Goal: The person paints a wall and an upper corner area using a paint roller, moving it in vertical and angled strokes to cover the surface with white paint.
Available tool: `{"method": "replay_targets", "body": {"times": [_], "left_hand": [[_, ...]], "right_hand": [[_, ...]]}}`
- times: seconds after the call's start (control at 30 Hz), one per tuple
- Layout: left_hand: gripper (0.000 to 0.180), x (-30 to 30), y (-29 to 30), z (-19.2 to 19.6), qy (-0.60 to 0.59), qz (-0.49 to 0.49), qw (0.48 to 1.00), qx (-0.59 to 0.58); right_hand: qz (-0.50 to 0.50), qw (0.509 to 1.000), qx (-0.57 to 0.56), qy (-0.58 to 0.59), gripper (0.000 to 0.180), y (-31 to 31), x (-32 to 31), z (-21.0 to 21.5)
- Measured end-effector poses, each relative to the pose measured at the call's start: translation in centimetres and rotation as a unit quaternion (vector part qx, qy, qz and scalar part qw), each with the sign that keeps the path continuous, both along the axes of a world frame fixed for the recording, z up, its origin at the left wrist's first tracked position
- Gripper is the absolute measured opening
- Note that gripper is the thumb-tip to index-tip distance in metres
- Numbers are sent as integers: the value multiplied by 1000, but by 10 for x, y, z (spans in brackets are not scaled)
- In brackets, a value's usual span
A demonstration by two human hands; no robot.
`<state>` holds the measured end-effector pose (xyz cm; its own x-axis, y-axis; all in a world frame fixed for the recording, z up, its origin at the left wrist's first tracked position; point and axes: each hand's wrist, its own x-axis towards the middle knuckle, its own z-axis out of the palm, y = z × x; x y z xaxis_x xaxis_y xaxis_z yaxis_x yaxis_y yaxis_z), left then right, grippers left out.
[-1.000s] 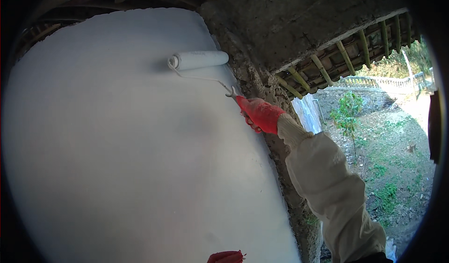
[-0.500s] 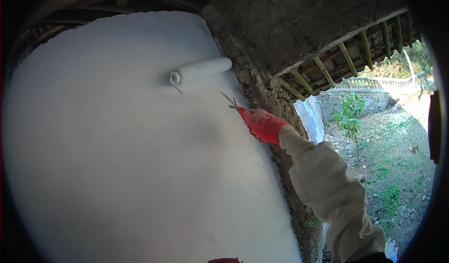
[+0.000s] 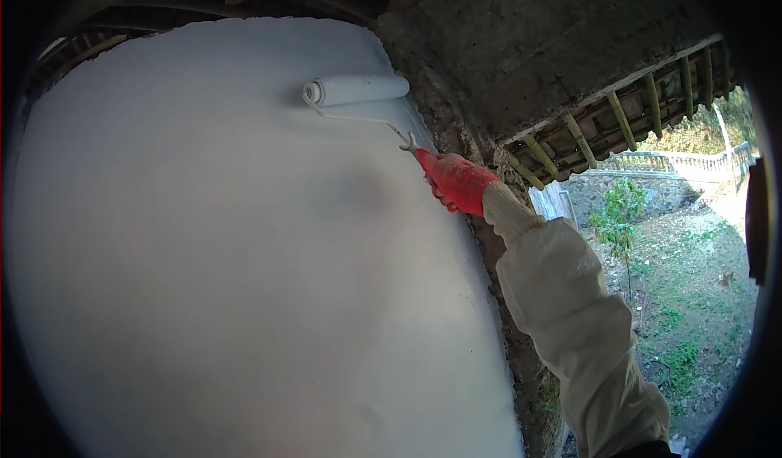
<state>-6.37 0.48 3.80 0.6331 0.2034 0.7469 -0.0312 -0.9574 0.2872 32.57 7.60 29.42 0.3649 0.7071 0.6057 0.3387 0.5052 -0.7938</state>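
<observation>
rolling the wall (image 3: 204, 254), looks like: right hand (image 3: 459, 183) wrapped round roller handle (image 3: 411, 144), left hand unseen; next pass likely needs even pressure.

Your right fingers (image 3: 440, 175) are bright red, your ribbed knit cuff (image 3: 507, 212) pale beige, your loose fabric sleeve (image 3: 562, 291) beige. The cylindrical paint roller (image 3: 365, 89) is white; the broad smooth wall (image 3: 204, 254) is whitish grey with darker blotches. Far right, yellow-green wooden poles (image 3: 621, 121) stripe brown roof tiles (image 3: 603, 128).
</observation>
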Motion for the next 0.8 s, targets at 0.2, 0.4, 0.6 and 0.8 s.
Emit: {"method": "replay_targets", "body": {"times": [0.2, 0.4, 0.6, 0.8], "left_hand": [[33, -11, 5, 10, 15, 34, 999, 26], [33, -21, 9, -7, 4, 27, 999, -26], [33, -20, 1, 7, -3, 26, 999, -22], [33, -36, -4, 25, -7, 75, 997, -11]], "right_hand": [[-1, 999, 30, -30, 41, 13, -4, 23], [-51, 998, -26, -4, 42, -1, 20, -76], [-52, 999, 9, 5, 43, 1, -3, -18], [-26, 999, 34, -8, 44, 17, -6, 91]]}}
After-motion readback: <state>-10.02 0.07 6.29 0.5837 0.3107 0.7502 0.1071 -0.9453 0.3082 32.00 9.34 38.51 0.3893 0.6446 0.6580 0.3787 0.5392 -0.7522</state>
